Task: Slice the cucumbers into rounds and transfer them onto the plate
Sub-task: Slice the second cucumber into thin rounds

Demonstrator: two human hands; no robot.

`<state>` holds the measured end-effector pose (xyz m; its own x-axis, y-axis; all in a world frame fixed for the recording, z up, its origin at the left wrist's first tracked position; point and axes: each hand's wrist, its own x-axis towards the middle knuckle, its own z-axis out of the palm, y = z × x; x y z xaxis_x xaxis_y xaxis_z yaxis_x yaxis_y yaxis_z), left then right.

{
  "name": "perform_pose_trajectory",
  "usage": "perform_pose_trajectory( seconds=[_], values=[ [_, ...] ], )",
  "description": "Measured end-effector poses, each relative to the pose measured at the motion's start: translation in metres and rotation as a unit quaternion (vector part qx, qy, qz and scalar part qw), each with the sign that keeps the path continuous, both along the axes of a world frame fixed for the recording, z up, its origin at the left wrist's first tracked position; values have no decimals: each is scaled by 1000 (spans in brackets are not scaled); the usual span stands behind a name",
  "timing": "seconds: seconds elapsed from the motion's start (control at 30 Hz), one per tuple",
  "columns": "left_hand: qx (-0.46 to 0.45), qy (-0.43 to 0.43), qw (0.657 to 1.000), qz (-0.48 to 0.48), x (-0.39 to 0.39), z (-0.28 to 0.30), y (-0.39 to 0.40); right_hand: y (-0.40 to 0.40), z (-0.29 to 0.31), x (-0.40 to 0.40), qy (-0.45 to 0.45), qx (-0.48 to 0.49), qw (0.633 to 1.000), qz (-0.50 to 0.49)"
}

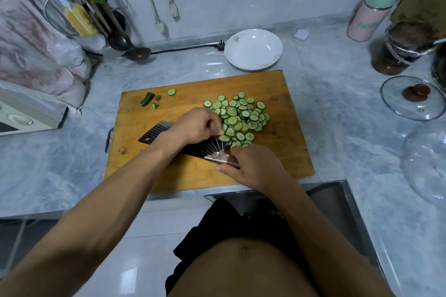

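Over on the left of the rectangular wooden cutting board [193, 176], the dark green cucumber ends [147, 98] are lying discarded, and the left hand [196, 125] is curling its fingers against the pile of thin green cucumber rounds [241, 118], nudging them onto the flat black ridged cleaver blade [156, 131]. The right hand [253, 167] is gripping the cleaver's handle. Best keeping the blade low and level so nothing slides off. The round white plate [253, 49] is waiting empty beyond the board on the grey marbled surface [337, 103].
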<state>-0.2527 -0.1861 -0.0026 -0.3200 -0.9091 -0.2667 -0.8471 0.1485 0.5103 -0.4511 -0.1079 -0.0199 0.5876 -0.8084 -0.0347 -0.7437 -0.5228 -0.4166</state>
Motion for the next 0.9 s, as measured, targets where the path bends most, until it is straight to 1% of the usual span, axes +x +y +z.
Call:
perform_pose_trajectory(
  seconds=[0.03,0.13,0.17,0.23,0.3,0.37,0.43,0.5,0.53,0.6,0.7,0.8,0.9],
  values=[
    [-12,-7,1000,16,-1,-2,-2,1,0,0,4,-4,1000,3],
    [-41,25,997,55,-1,-2,-1,0,3,-4,4,-8,1000,-3],
    [-33,40,997,49,0,0,2,-1,4,-6,4,-7,1000,-6],
    [13,72,997,5,-1,6,8,-2,5,-9,10,-3,1000,-9],
    [27,70,996,-43,-5,7,8,-3,6,-12,12,-1,1000,-14],
    [-4,34,999,-42,-12,4,3,-4,6,-12,11,0,1000,-14],
    [-57,-43,997,-27,-20,1,-3,-3,6,-11,8,-4,1000,-11],
    [-106,-130,986,-14,-27,-3,-8,-3,5,-9,9,-7,1000,-8],
    [-118,-141,983,-1,-28,-4,-9,-2,4,-9,11,-7,1000,-7],
    [-135,-107,984,37,-25,-3,-7,-3,4,-9,10,-1,1000,-11],
    [-203,-24,975,89,-14,8,5,-4,4,-12,-9,25,999,-37],
    [-272,68,949,145,-3,23,26,-4,2,-12,-40,62,994,-75],
    [-321,173,904,225,10,28,49,-5,1,-5,-72,102,985,-116]
  ],
)
